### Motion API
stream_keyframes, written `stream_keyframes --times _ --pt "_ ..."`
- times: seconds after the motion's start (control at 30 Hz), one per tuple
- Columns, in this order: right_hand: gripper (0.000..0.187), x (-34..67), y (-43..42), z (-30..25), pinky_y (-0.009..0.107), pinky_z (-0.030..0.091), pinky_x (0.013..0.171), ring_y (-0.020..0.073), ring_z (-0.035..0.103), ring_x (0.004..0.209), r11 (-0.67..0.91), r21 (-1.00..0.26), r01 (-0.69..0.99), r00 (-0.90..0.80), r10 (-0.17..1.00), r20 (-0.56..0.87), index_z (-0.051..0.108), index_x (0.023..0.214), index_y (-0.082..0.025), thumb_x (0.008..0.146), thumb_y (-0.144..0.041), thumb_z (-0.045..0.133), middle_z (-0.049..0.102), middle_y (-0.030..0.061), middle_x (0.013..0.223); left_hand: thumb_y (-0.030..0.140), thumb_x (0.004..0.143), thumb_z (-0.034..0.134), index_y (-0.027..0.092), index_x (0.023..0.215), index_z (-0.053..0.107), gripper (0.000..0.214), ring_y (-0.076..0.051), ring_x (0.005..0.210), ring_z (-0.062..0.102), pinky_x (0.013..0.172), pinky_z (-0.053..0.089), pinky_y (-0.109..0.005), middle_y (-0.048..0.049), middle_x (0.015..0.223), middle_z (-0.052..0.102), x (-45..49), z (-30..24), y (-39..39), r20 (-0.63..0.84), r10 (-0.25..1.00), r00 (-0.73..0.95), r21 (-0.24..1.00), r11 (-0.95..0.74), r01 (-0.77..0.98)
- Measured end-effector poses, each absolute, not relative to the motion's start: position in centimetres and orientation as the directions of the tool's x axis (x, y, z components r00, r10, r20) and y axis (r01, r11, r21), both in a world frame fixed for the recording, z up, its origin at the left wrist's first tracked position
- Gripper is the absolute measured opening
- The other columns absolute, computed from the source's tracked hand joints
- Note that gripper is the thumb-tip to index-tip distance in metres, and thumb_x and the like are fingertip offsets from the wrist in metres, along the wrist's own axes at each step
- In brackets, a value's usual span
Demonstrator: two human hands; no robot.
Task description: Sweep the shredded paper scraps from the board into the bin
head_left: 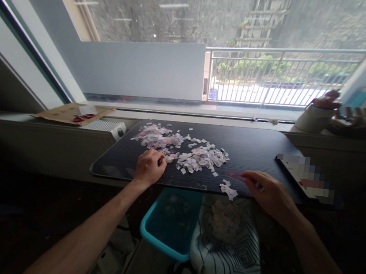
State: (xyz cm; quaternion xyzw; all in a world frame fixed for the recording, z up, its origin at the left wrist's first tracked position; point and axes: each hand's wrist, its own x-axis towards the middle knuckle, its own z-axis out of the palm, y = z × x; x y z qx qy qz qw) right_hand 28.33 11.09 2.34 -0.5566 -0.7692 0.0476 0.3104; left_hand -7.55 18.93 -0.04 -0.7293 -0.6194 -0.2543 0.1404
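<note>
Left hand (148, 167) curled, contents unclear — right hand (271, 193) pinching filmy pinkish sheet (235, 175) — squarish paper scraps (202, 158) between.

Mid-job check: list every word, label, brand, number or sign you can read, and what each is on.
No text can be read with certainty.
Paper scraps: faint coloured marks, too small to read.
Brown paper packet on the left: dark printed patches, too blurred to read.
Flat device on the right: largely pixelated; nothing legible.
</note>
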Motion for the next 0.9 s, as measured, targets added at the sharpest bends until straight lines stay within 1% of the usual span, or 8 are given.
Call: stream_keyframes --times 0.1,0.2,0.37,0.53,0.63,0.77,0.9 --pt "0.022 27.9 11.4 2.2 0.030 0.051 0.071 0.0184 0.065 0.082 0.397 -0.406 0.823 -0.222 0.883 0.413 0.068 0.097 -0.023 0.087 -0.026 0.049 0.071 0.0038 0.095 0.025 0.081 0.048 0.020 0.083 0.065 0.018 -0.024 0.088 0.057 0.079 0.043 -0.035 -0.0068 0.088 0.062 -7.5 0.0 18.9 0.544 0.832 0.106 0.110 -0.196 0.974" --pt "0.022 28.2 10.5 1.7 0.030 0.050 0.076 0.0185 0.063 0.088 0.437 -0.414 0.799 -0.274 0.877 0.395 0.066 0.100 -0.023 0.089 -0.026 0.048 0.070 0.0038 0.098 0.025 0.081 0.048 0.019 0.083 0.065 0.017 -0.024 0.089 0.056 0.079 0.043 -0.035 -0.0068 0.089 0.062 -7.5 -0.1 18.8 0.541 0.835 0.103 0.112 -0.193 0.975" --pt "0.022 29.0 8.6 1.6 0.031 0.049 0.079 0.0190 0.062 0.091 0.511 -0.391 0.766 -0.347 0.840 0.418 0.066 0.101 -0.024 0.091 -0.026 0.046 0.068 0.0045 0.097 0.025 0.082 0.049 0.019 0.084 0.065 0.017 -0.024 0.090 0.056 0.078 0.042 -0.034 -0.0066 0.090 0.062 -7.5 -0.1 18.8 0.534 0.841 0.090 0.118 -0.179 0.977" --pt "0.022 27.4 10.2 2.4 0.032 0.049 0.080 0.0196 0.062 0.091 0.508 -0.389 0.768 -0.320 0.832 0.454 0.067 0.101 -0.024 0.090 -0.024 0.047 0.069 0.0050 0.097 0.024 0.081 0.049 0.020 0.083 0.064 0.016 -0.024 0.089 0.056 0.078 0.043 -0.035 -0.0065 0.089 0.062 -7.4 0.0 18.8 0.537 0.839 0.093 0.112 -0.180 0.977" --pt "0.024 26.0 12.3 2.4 0.032 0.050 0.077 0.0197 0.063 0.089 0.507 -0.398 0.765 -0.310 0.831 0.463 0.068 0.100 -0.023 0.090 -0.024 0.047 0.070 0.0055 0.096 0.024 0.082 0.049 0.020 0.083 0.064 0.016 -0.024 0.089 0.057 0.078 0.043 -0.034 -0.0066 0.088 0.062 -7.4 0.0 18.8 0.542 0.834 0.101 0.107 -0.188 0.976" --pt "0.025 25.8 13.2 1.8 0.032 0.051 0.077 0.0196 0.064 0.090 0.532 -0.407 0.743 -0.338 0.823 0.457 0.070 0.099 -0.023 0.088 -0.023 0.047 0.071 0.0053 0.096 0.024 0.081 0.049 0.020 0.083 0.064 0.016 -0.023 0.089 0.057 0.079 0.043 -0.034 -0.0066 0.088 0.062 -7.5 -0.1 18.8 0.544 0.832 0.107 0.108 -0.195 0.975" --pt "0.024 27.4 11.5 1.7 0.032 0.051 0.079 0.0194 0.063 0.092 0.559 -0.412 0.720 -0.394 0.817 0.420 0.069 0.100 -0.024 0.089 -0.024 0.047 0.071 0.0046 0.098 0.024 0.082 0.049 0.020 0.084 0.065 0.016 -0.024 0.089 0.056 0.080 0.043 -0.034 -0.0064 0.089 0.062 -7.5 -0.1 18.8 0.538 0.837 0.097 0.122 -0.192 0.974"
